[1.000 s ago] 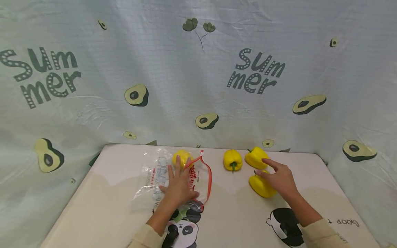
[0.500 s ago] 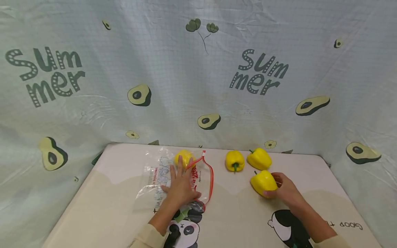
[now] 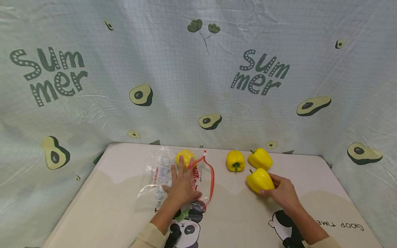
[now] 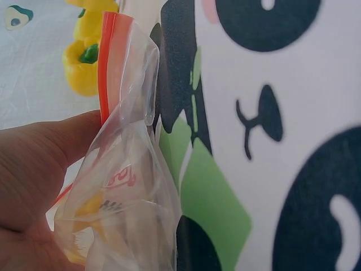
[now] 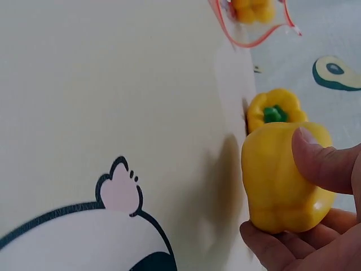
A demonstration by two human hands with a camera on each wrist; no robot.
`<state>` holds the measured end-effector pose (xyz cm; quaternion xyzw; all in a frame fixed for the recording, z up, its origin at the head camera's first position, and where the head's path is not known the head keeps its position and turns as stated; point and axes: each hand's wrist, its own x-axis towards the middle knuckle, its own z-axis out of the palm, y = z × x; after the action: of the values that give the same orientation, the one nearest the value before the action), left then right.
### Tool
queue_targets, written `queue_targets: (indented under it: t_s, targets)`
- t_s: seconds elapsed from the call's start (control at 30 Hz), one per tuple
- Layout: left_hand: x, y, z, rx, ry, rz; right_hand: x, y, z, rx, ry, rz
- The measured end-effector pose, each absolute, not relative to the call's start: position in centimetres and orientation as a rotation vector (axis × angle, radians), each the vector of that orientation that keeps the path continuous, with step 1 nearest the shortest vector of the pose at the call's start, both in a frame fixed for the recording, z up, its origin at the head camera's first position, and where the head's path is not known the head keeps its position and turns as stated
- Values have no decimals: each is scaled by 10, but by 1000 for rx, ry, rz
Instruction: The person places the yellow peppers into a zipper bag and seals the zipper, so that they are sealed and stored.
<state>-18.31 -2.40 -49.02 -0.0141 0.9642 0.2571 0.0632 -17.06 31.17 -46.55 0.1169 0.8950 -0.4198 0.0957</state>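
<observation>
My right hand [image 3: 283, 193] grips a yellow bell pepper [image 3: 260, 180], thumb on one side and fingers curled round the other. In the right wrist view the held pepper [image 5: 282, 180] shows its blunt end, with a shadow on the table beside it. My left hand [image 3: 181, 187] lies with fingers spread on a clear zip bag [image 3: 145, 189]. The bag's red-edged mouth [image 3: 212, 179] gapes toward the right. Inside the bag, past my left fingertips, is another yellow bell pepper [image 3: 185, 156]. Two more peppers stand between bag and back edge: one upright [image 3: 235, 161], one on its side [image 3: 261, 158].
The table [image 3: 102, 213] wears a pale cover with printed pandas, one panda [image 3: 186, 230] below the bag. Behind its back edge hangs a light curtain [image 3: 173, 69] printed with avocados and lettering.
My right hand came down from above the front pepper, took hold of it and shifted it slightly left and up. My left hand stays spread on the bag.
</observation>
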Motion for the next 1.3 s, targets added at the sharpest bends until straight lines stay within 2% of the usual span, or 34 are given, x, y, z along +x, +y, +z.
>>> queue_targets:
  t_s: [1.3]
  targets:
    - [-182, -25, -492, -55, 2916, 798, -177, 263, -473, 174, 2558, -1403]
